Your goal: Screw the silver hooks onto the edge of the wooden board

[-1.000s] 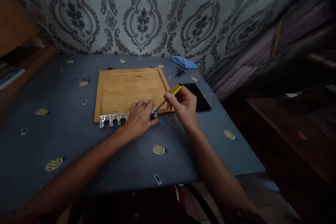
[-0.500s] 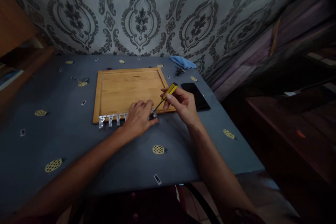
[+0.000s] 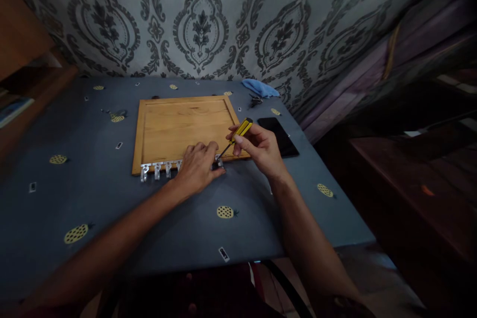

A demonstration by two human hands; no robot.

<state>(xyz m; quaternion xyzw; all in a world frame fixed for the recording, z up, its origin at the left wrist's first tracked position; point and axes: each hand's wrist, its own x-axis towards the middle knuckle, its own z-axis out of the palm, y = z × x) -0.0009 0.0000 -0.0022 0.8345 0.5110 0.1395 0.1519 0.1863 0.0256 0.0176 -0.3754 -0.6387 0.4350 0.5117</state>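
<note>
A wooden cabinet door (image 3: 182, 126) lies flat on the table. Along its near edge sits a row of several metal hinges (image 3: 157, 170). My right hand (image 3: 261, 149) grips a yellow and black screwdriver (image 3: 243, 129), tilted, its tip down at the rightmost hinge (image 3: 219, 162). My left hand (image 3: 197, 169) rests on the door's near edge, with its fingers on the wood and its thumb against that same hinge. The hand partly covers the hinge and hides part of the row. Whether the screwdriver tip sits in a screw is too small to tell.
A black tablet or phone (image 3: 285, 140) lies right of the door. Behind it are a blue cloth (image 3: 261, 88) and a small dark tool (image 3: 256, 101). Small metal pieces (image 3: 110, 112) lie left of the door. A wooden shelf unit (image 3: 33, 94) stands at far left.
Both hands stay in place at the rightmost hinge. The right fingers have shifted very slightly on the screwdriver handle; the door and hinges have not moved.
</note>
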